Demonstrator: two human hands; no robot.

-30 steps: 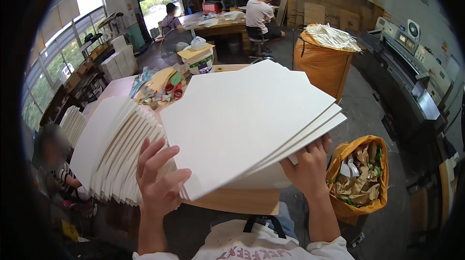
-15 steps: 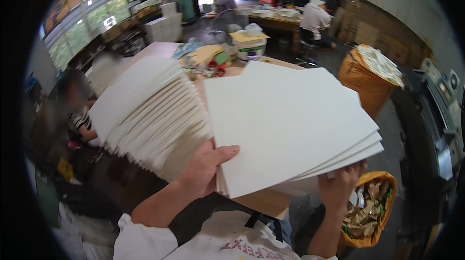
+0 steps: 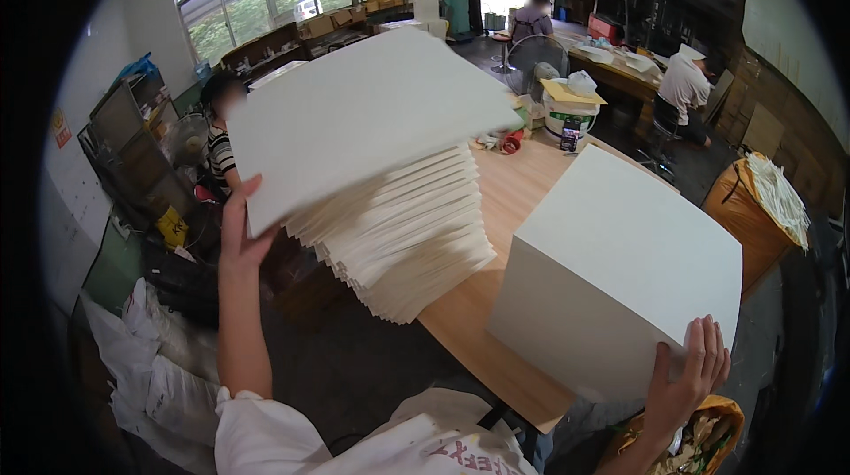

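My left hand (image 3: 243,225) is closed on the near left corner of a large white sheet (image 3: 372,112), possibly several together, with the thumb over its edge. That sheet lies tilted above a tall stack of white sheets (image 3: 416,236), whose layers step out unevenly. On the right stands a second, squared stack of white sheets (image 3: 620,236). My right hand (image 3: 695,364) rests at its near right corner, fingers stretched over the top edge and thumb against the side, gripping nothing.
Both stacks stand on a wooden table (image 3: 522,183), with a white bucket (image 3: 571,112) and a phone (image 3: 570,134) behind. Orange sacks (image 3: 739,227) stand on the right. One person in stripes (image 3: 221,139) is at left; two others sit farther back near a fan (image 3: 536,59).
My left hand has moved left, carrying white sheet material from the right over the left stack. My right hand has gone from the sheets' underside to the right stack's corner. The view has shifted.
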